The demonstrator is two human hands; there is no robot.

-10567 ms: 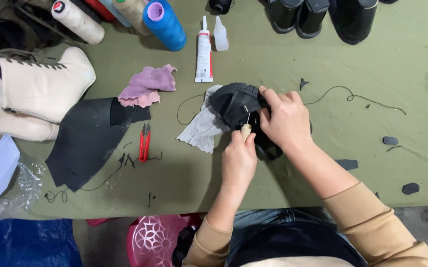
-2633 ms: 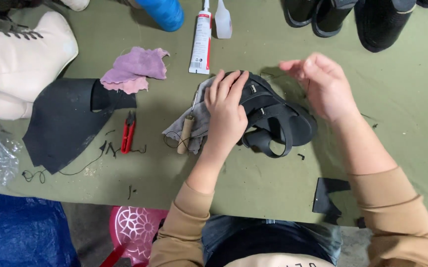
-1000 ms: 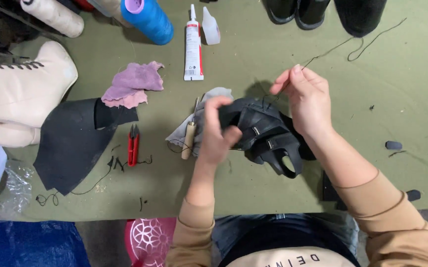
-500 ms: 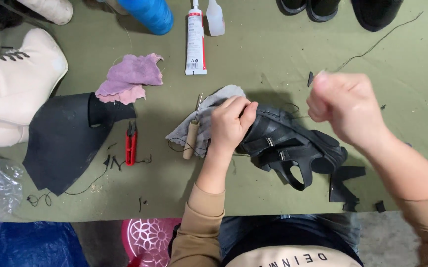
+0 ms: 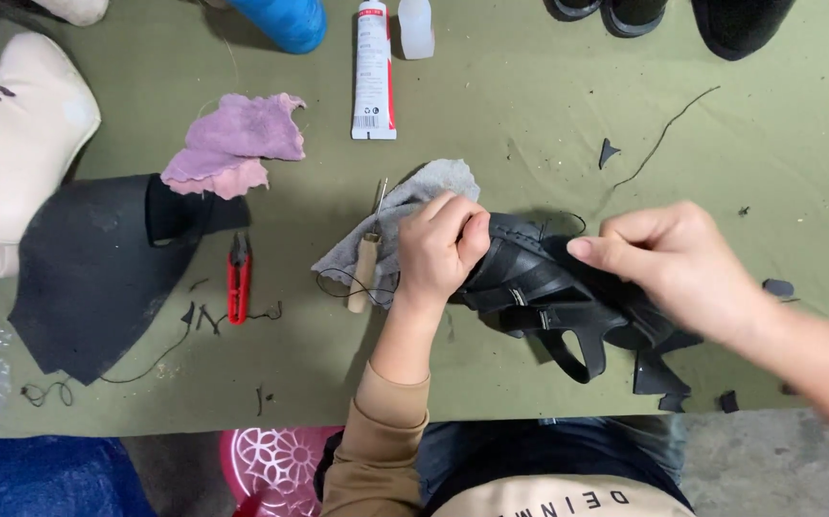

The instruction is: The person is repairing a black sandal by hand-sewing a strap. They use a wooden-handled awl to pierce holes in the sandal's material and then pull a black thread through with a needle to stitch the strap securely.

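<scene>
My left hand (image 5: 438, 251) has its fingers curled tight, pinching the upper edge of the black sandal (image 5: 553, 302) at its left end. My right hand (image 5: 678, 263) sits over the sandal's right side with the fingers drawn together as if nipping something fine; I cannot tell whether it holds a thread or a needle, because that hand is slightly blurred.

The sandal lies on the green table (image 5: 529, 124), just in front of me, toward the near edge. Its straps loop loosely toward me, so I judge it light and floppy in the straps but firmer where the layers are stitched. The thick band with the small buckle looks like the best place to grip; the loose loops would twist away.

Under my left wrist lies a grey cloth (image 5: 395, 225), with a wooden-handled awl (image 5: 364, 268) on it. Further left are red snips (image 5: 238, 280), a black sheet (image 5: 89, 273) and a pink rag (image 5: 232, 144) touching its top corner.

At the far edge lies a white tube (image 5: 373, 67) with a red stripe down its side and a small printed panel at its crimped end. Beside it are a clear cap (image 5: 416, 24) and a blue spool (image 5: 280, 19).
</scene>
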